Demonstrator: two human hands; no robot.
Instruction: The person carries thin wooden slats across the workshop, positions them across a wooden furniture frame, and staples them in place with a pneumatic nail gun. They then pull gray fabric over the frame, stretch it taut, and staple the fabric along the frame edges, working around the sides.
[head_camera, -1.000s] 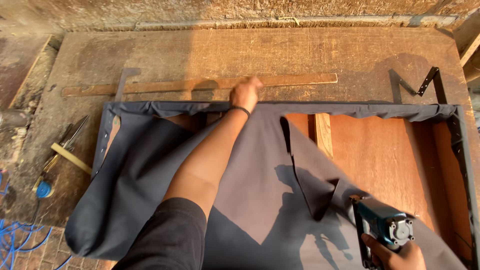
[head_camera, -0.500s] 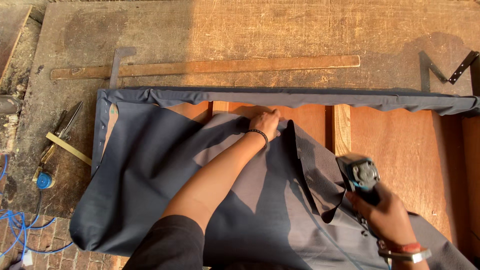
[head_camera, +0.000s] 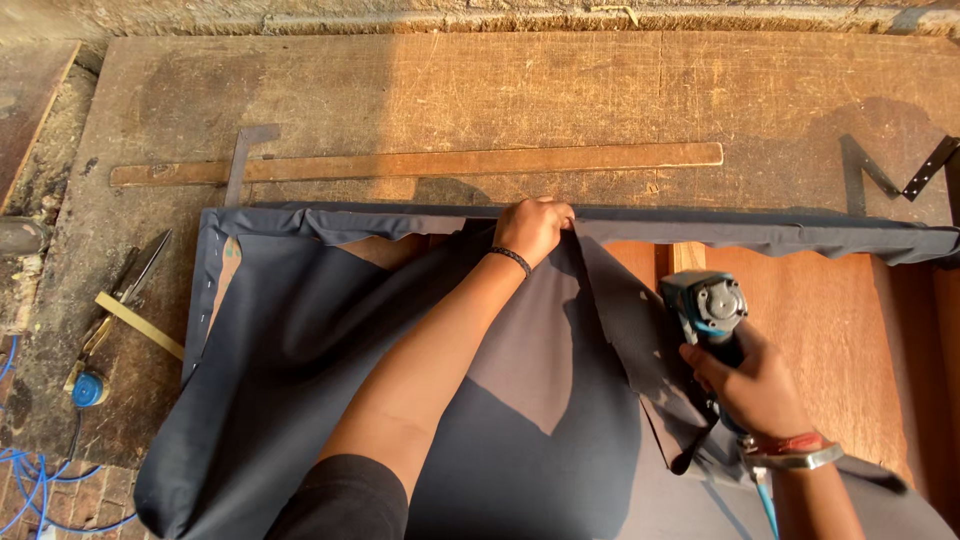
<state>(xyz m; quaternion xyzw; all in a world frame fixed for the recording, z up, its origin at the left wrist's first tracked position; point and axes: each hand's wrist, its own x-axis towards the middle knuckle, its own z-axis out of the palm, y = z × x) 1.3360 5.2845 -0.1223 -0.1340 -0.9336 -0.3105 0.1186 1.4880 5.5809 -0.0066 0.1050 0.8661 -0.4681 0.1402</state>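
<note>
Scarred wooden table (head_camera: 500, 90) carries the fabric-draped panel; left hand (head_camera: 533, 228) now pinches dark fabric (head_camera: 300, 330) at the top edge, right hand (head_camera: 755, 385) has brought the blue staple gun (head_camera: 705, 305) up beside it.

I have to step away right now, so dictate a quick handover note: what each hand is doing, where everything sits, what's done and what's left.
Left hand: gripping the dark grey fabric sheet at the far edge of the reddish-brown wooden panel, pulling it over the rim.
Right hand: holding the blue handheld power stapler, raised just right of the left hand, not yet against the edge.
Done: fabric looks fastened down the left side; the far rim is wrapped.
Left: the right part of the panel is bare wood, fabric loose and folded there.
On the bench: long wooden straightedge beyond the panel, scissors at left.
</note>
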